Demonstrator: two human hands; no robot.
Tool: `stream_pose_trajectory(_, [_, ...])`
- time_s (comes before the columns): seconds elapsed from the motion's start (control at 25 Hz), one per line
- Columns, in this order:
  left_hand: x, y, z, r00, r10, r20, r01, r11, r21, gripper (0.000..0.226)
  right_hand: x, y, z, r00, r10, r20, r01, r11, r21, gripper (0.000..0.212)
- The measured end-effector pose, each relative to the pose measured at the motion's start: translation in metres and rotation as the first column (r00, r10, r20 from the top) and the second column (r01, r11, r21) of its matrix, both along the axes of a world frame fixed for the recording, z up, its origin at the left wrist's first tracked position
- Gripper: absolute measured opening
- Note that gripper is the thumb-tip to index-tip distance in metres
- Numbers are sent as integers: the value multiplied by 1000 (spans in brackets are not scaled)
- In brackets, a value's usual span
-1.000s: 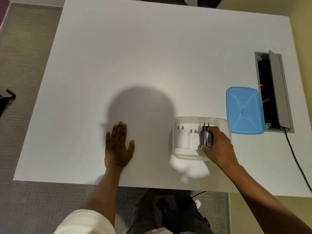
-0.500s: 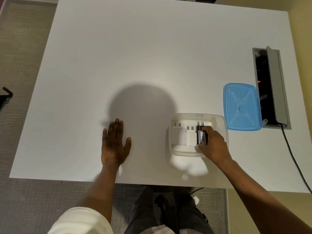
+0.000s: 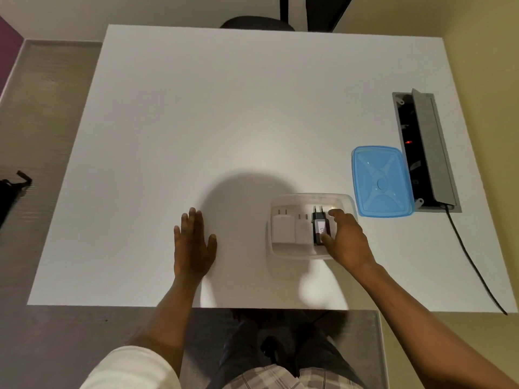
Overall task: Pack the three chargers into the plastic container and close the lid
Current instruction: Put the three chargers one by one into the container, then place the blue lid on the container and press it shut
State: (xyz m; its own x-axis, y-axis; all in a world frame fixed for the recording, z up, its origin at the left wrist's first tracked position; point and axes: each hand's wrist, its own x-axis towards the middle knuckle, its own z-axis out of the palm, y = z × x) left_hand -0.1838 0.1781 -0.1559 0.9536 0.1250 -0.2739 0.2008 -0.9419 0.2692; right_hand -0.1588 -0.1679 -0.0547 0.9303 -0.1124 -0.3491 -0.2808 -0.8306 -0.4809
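Note:
A clear plastic container (image 3: 306,198) sits on the white table near its front edge. Two white chargers (image 3: 282,227) (image 3: 303,231) lie side by side inside it, prongs pointing away from me. A black charger (image 3: 319,225) stands against them at the right. My right hand (image 3: 344,240) reaches into the container, thumb and fingers around the black charger. The blue lid (image 3: 380,181) lies flat on the table just right of and beyond the container. My left hand (image 3: 193,242) rests flat on the table, fingers spread, well left of the container.
A grey cable box (image 3: 427,153) with its flap raised is set into the table at the right, behind the lid. A black cable (image 3: 471,262) runs from it over the front right edge. A chair (image 3: 257,23) stands at the far side.
My right hand has pushed the black charger down into the container beside the white ones. The left hand has stayed flat. The camera view has shifted a little.

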Motion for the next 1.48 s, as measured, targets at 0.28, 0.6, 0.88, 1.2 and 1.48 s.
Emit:
stream_pose_trajectory(0.28, [1,-55,40,996,4,88,14,979,-205,58,-5,-17,12,998,-28,64,25,999,45,53])
stream_pose_trajectory(0.6, [46,-118,105,943,174,285,-34,899,-436,28,-3,-53,30,980,-67,188,38,987,154,39])
stream_pose_trajectory(0.88, [106,-187,131,962,110,252,38,855,-517,27,9,-108,29,932,-344,113,291,897,334,26])
stream_pose_trajectory(1.2, [173,-281,122,991,-131,19,121,837,-534,21,23,-179,-6,690,-659,-300,702,509,498,36])
stream_pose_trajectory(1.48, [222,-344,105,958,-245,-151,157,884,-441,36,27,-219,-36,526,-741,-418,823,320,469,35])
